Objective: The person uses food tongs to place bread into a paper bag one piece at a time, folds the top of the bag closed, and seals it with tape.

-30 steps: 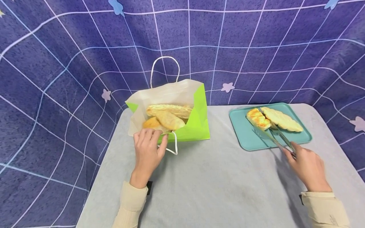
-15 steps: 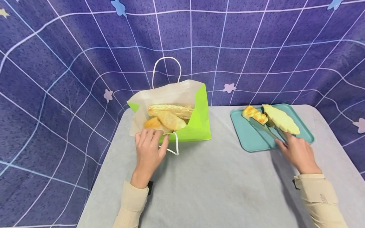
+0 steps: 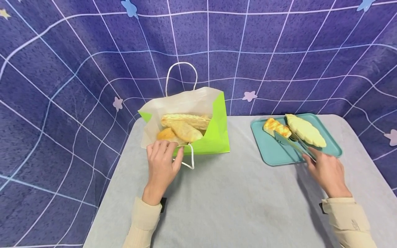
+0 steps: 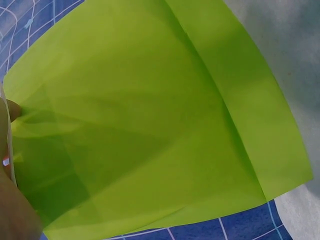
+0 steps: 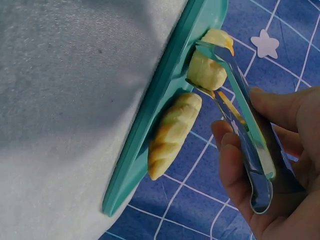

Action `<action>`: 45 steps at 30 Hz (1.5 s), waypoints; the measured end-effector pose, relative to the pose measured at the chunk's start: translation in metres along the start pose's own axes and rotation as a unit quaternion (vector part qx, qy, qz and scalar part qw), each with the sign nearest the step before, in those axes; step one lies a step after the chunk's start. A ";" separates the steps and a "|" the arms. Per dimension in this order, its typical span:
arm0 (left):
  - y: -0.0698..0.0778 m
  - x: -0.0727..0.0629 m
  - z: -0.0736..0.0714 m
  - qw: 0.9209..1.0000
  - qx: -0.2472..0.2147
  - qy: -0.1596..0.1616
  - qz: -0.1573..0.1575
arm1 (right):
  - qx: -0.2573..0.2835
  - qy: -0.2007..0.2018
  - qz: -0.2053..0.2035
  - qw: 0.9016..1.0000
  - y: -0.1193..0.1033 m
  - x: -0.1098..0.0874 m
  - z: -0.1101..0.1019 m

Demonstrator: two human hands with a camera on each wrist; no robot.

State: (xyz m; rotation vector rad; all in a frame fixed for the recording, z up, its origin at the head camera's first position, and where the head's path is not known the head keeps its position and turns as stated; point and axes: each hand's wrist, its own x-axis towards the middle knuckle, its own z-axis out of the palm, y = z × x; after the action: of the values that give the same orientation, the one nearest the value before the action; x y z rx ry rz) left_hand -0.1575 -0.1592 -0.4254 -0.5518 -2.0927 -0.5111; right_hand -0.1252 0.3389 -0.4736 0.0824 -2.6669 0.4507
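Observation:
My left hand [image 3: 161,165] grips the near rim of a green paper bag [image 3: 217,137], its thumb beside the white cord handle. Inside the standing bag lie several breads, among them a long ridged loaf [image 3: 187,120] and a smooth oval bun [image 3: 186,132]. My right hand [image 3: 327,174] holds metal tongs [image 3: 297,146] over a teal tray [image 3: 268,155]. The tong tips straddle one end of a short golden-glazed bread [image 3: 277,127], seen also in the right wrist view as a bread [image 5: 207,70] between the two arms. Beside it lies a paler, longer bread [image 3: 305,131].
Both bag and tray stand toward the back of a grey-covered table [image 3: 235,193]. A blue grid-patterned curtain [image 3: 223,34] rises right behind them. The bag's far cord handle [image 3: 181,63] sticks up against the curtain.
My right hand with the tongs has moved slightly forward and left. The golden bread has turned and shifted a little left, and the paler bread has tilted. My left hand stays on the bag.

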 end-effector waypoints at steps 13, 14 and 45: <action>0.001 -0.001 0.000 1.000 0.001 -0.002 0.001 | 0.014 0.078 -0.018 0.997 -0.018 -0.012 -0.030; 0.001 -0.001 0.000 1.000 0.001 -0.002 0.001 | 0.015 0.085 -0.021 0.996 -0.021 -0.013 -0.033; 0.000 -0.002 -0.002 1.000 0.006 -0.011 -0.003 | 0.162 0.234 -0.220 0.933 -0.152 0.038 -0.070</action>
State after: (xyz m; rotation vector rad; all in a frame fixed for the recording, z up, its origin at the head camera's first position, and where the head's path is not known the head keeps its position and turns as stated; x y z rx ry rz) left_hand -0.1549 -0.1608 -0.4264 -0.5474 -2.1182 -0.4985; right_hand -0.1117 0.2186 -0.3523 0.5815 -2.0080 0.6574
